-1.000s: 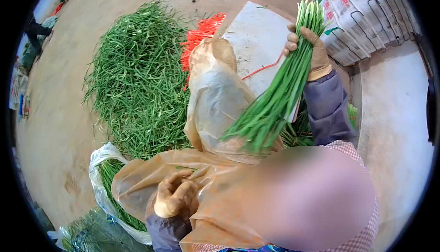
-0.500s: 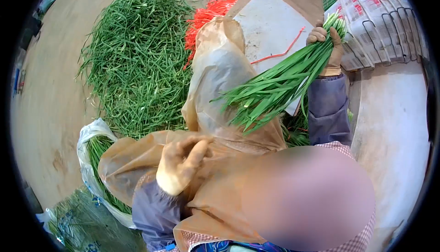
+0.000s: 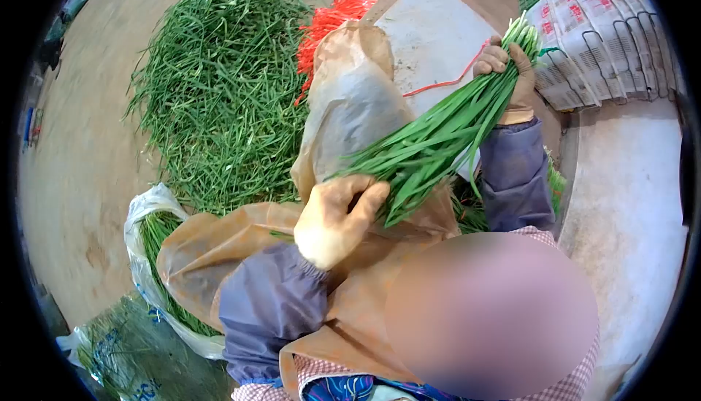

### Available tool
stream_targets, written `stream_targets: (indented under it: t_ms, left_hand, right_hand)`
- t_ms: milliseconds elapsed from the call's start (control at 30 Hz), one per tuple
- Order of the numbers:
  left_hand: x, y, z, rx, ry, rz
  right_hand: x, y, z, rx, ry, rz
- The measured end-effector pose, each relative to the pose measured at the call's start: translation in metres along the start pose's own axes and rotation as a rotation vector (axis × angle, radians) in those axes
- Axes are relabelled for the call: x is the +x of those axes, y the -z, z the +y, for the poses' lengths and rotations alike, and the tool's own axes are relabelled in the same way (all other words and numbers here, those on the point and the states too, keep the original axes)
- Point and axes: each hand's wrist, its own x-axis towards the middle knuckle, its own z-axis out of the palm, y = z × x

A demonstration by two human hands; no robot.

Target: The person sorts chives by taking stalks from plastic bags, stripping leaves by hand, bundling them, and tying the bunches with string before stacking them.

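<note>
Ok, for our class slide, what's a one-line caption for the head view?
Right hand grips a bunch of green stalks near its pale ends, left hand at the leafy tips.

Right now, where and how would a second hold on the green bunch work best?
Probably just below the right hand, with the left hand coming from the left. There the green bunch is narrow and gathered, slanting down toward the left; its lower end fans out loosely, so a hold there could miss part of it.

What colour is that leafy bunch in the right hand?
The leafy bunch is green, whitish at one end; the head view shows it best.
</note>
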Motion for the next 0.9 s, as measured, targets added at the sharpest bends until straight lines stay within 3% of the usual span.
stream_targets:
  t_ms: [100, 133, 200, 233, 267, 333, 367, 433, 467, 500, 533, 567, 633, 667, 700, 733, 767, 800, 833, 900]
  left_hand:
    - [-0.008, 0.005, 0.008, -0.133, -0.025, -0.098]
    - [-0.013, 0.009, 0.013, -0.132, -0.057, -0.071]
    - [-0.032, 0.025, 0.000, -0.254, 0.142, -0.011]
    - [-0.042, 0.035, -0.001, -0.291, 0.043, 0.070]
    - [-0.057, 0.042, -0.010, -0.352, -0.004, 0.212]
    - [-0.079, 0.055, -0.025, -0.436, -0.153, 0.480]
    - [-0.090, 0.072, -0.031, -0.460, -0.228, 0.408]
    - [-0.124, 0.089, -0.051, -0.508, -0.263, 0.534]
    - [-0.139, 0.092, -0.047, -0.383, -0.215, 0.705]
    - [-0.150, 0.092, -0.038, -0.254, -0.151, 0.877]
    - [-0.162, 0.093, -0.037, -0.234, -0.123, 0.996]
    - [-0.172, 0.094, -0.042, -0.228, -0.105, 1.105]
    - [-0.188, 0.098, -0.058, -0.443, -0.117, 1.168]
    - [-0.213, 0.105, -0.074, -0.497, -0.107, 1.251]
    - [-0.224, 0.108, -0.089, -0.572, -0.105, 1.303]
    - [-0.244, 0.110, -0.109, -0.599, -0.030, 1.353]
    - [-0.257, 0.107, -0.127, -0.626, 0.032, 1.405]
    - [-0.266, 0.108, -0.144, -0.624, 0.183, 1.426]
    - [-0.273, 0.109, -0.162, -0.629, 0.333, 1.439]
    - [-0.282, 0.117, -0.203, -0.650, 0.417, 1.436]
  right_hand:
    - [-0.011, -0.010, -0.008, -0.121, -0.015, -0.038]
    - [-0.014, -0.015, -0.016, -0.137, -0.009, -0.037]
    - [-0.022, -0.014, -0.049, -0.238, -0.003, 0.061]
    - [-0.026, -0.013, -0.067, -0.285, -0.005, 0.109]
    - [-0.029, -0.018, -0.081, -0.453, -0.039, 0.114]
    - [-0.033, -0.026, -0.096, -0.817, -0.156, 0.373]
    - [-0.031, -0.026, -0.096, -0.993, -0.225, 0.486]
    - [-0.010, 0.016, -0.070, -1.626, -0.180, 0.726]
    - [0.005, 0.067, -0.059, -1.972, 0.022, 0.544]
    - [0.014, 0.061, -0.029, -2.205, 0.110, 0.508]
    - [0.024, 0.062, -0.011, -2.264, 0.014, 0.530]
    - [0.033, 0.108, -0.021, -2.289, 0.133, 0.356]
    - [0.041, 0.179, -0.054, -2.638, 0.045, 0.405]
    - [0.050, 0.146, -0.039, -2.545, -0.198, 0.288]
    - [0.063, 0.162, -0.065, -2.484, -0.248, 0.110]
    - [0.076, 0.173, -0.081, -2.332, -0.552, 0.229]
    - [0.075, 0.105, -0.053, -2.426, -0.655, 0.227]
    - [0.090, 0.126, -0.080, -2.866, -0.568, 0.154]
    - [0.102, 0.072, -0.043, -2.938, -0.607, 0.199]
    - [0.124, -0.055, 0.044, -3.079, -0.703, 0.291]
